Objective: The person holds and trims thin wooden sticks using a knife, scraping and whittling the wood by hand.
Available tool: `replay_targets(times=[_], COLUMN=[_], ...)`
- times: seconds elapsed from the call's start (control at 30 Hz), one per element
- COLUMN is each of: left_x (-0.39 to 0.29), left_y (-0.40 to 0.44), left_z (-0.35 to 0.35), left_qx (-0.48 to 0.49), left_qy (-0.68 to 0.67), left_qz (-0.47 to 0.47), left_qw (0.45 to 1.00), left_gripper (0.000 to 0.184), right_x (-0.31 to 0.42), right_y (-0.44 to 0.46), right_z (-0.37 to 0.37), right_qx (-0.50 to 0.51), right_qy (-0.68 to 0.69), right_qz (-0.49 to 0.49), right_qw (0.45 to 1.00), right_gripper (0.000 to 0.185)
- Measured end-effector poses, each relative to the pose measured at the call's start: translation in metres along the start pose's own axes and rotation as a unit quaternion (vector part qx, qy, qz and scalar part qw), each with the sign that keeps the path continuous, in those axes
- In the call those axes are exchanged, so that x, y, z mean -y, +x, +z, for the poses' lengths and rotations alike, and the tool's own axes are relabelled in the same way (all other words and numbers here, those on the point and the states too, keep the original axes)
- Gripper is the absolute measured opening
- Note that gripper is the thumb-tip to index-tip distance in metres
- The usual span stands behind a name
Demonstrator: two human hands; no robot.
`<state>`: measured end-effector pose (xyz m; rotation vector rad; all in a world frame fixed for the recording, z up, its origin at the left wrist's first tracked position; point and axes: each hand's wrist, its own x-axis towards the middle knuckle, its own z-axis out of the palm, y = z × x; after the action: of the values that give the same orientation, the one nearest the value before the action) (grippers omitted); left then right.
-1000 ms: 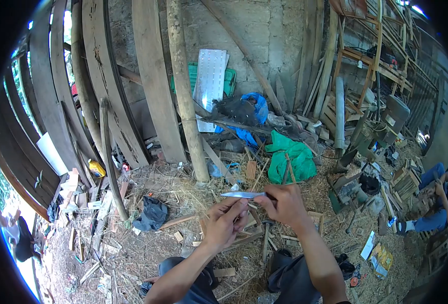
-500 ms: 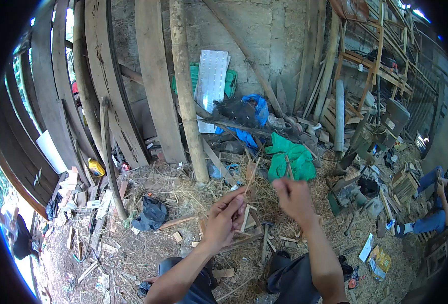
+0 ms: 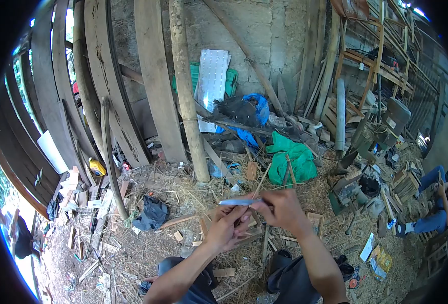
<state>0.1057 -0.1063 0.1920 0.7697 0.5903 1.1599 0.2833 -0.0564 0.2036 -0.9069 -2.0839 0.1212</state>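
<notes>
My left hand [image 3: 224, 229] is closed around a thin wooden stick [image 3: 261, 181], which slants upward from the fingers. Just to the right, my right hand [image 3: 284, 212] grips a knife, its handle hidden in the fist. The pale knife blade [image 3: 235, 201] points left, lying across the stick just above my left fingers. The two hands are close together, over a small wooden frame [image 3: 249, 237] that shows partly beneath them.
A green plastic bag [image 3: 291, 164] lies ahead, with a wooden post [image 3: 186, 101] to its left. Wood scraps and a black plastic bag [image 3: 152, 213] litter the straw-covered ground. At the right sits another person in blue trousers [image 3: 429, 222]; a second person [image 3: 21, 238] is at far left.
My right hand has come down and left toward my left hand, turning so the knife blade now shows across the stick. My left hand has stayed nearly in place.
</notes>
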Motion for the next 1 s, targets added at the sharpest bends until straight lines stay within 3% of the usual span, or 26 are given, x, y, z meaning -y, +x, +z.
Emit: replay_targets(times=[0.2,0.23,0.37,0.57,0.63,0.77,0.83,0.87,0.97,1.0], left_x=[-0.002,-0.005,-0.006,-0.010,-0.008,-0.010,-0.015,-0.017,-0.014,-0.013], left_y=[0.002,0.002,0.007,0.008,0.010,0.007,-0.003,-0.006,0.000,0.000], left_z=[0.005,0.008,0.014,0.012,0.005,-0.001,0.004,0.005,-0.003,-0.002], left_qx=[0.020,0.006,-0.026,-0.034,-0.022,-0.007,0.001,0.006,-0.007,-0.008], left_qy=[-0.028,-0.018,-0.008,-0.038,-0.036,-0.030,-0.014,0.000,0.009,0.009], left_qz=[-0.015,-0.012,0.004,0.012,0.015,0.027,0.021,0.015,0.038,0.035], left_qw=[0.999,1.000,1.000,0.999,0.999,0.999,1.000,1.000,0.999,0.999], left_gripper=[0.037,0.013,0.030,0.016,0.013,0.026,0.029,0.032,0.034,0.034], right_x=[-0.007,-0.008,-0.011,-0.019,-0.025,-0.039,-0.059,-0.056,-0.040,-0.035], right_y=[0.000,-0.001,0.001,0.003,0.001,0.000,0.001,0.002,0.001,0.002], right_z=[-0.001,0.001,-0.001,0.004,0.004,0.001,-0.006,-0.007,-0.010,-0.007], right_qx=[-0.014,-0.026,-0.030,-0.061,-0.062,-0.060,-0.076,-0.078,-0.108,-0.132], right_qy=[-0.040,-0.062,-0.083,-0.095,-0.107,-0.106,-0.150,-0.150,-0.131,-0.056], right_qz=[-0.060,-0.057,-0.053,-0.031,-0.013,0.010,0.138,0.136,0.126,0.167], right_qw=[0.997,0.996,0.995,0.993,0.992,0.992,0.976,0.976,0.977,0.975], right_gripper=[0.037,0.038,0.037,0.035,0.035,0.036,0.039,0.039,0.043,0.042])
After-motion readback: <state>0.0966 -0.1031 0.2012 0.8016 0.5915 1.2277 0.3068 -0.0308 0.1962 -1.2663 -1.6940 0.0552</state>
